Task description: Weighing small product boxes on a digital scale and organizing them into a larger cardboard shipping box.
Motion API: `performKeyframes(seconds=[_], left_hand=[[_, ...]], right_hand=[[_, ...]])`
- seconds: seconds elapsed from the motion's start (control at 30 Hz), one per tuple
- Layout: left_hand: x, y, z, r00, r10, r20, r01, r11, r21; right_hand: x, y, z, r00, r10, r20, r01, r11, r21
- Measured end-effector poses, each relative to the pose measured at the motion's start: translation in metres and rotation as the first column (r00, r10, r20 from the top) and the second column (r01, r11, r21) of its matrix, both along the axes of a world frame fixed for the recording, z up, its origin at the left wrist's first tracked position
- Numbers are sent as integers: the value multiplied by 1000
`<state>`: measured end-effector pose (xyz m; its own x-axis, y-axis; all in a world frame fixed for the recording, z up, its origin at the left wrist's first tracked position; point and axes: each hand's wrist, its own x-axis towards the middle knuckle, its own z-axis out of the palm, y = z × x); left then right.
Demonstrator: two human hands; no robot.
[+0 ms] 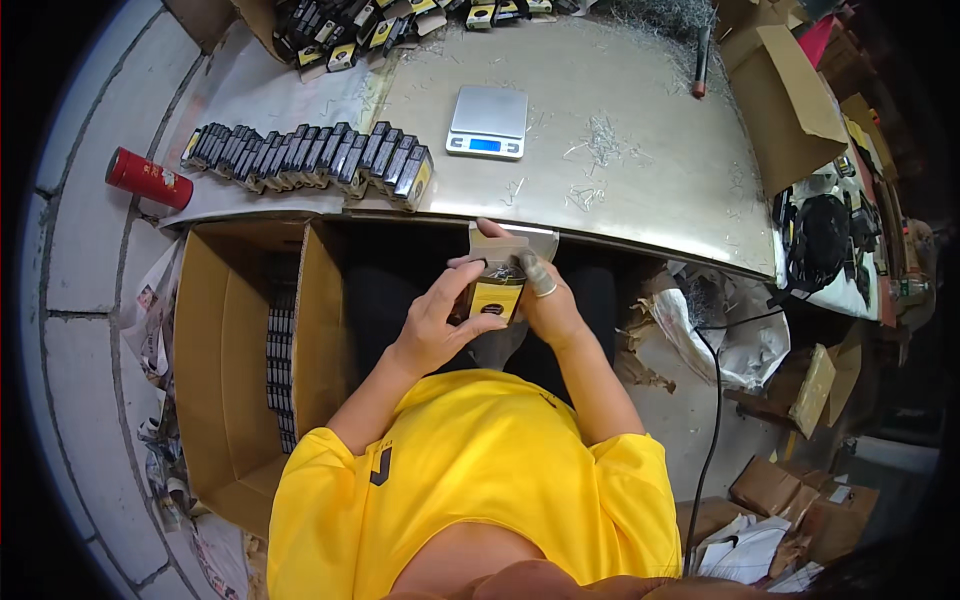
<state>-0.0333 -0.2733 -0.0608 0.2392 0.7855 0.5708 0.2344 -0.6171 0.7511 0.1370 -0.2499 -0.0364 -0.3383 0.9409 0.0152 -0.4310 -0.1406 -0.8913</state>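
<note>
Both hands hold one small open box (497, 284), yellow and black with its grey flap up, just below the near edge of the metal table (650, 190). My left hand (436, 318) grips its left side, thumb toward the opening. My right hand (541, 296), a grey cot on one finger, holds the right side. Small metal pieces show inside the box mouth. A row of several closed black-and-yellow boxes (310, 157) stands on the table to the left.
A small digital scale (487, 122) sits mid-table among scattered metal staples (600, 140). A large open carton (250, 360) with stacked boxes stands at my left. A red can (148, 178) lies at the table's left end. More boxes (350, 30) lie at the far edge; cardboard (790, 100) at right.
</note>
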Motion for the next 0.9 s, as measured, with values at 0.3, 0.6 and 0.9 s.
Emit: performKeyframes(seconds=[0.3, 0.6, 0.9], left_hand=[[-9, -7, -7, 993, 117, 21, -109, 968, -228], [-10, -15, 7, 994, 89, 69, -56, 921, -386], [-13, -14, 7, 998, 41, 54, -15, 908, -419]], right_hand=[[-3, -10, -3, 968, -42, 249, 57, 997, -55], [-6, -19, -19, 952, -161, 259, 169, 986, -7], [20, -17, -10, 987, 113, 112, -111, 993, -26]])
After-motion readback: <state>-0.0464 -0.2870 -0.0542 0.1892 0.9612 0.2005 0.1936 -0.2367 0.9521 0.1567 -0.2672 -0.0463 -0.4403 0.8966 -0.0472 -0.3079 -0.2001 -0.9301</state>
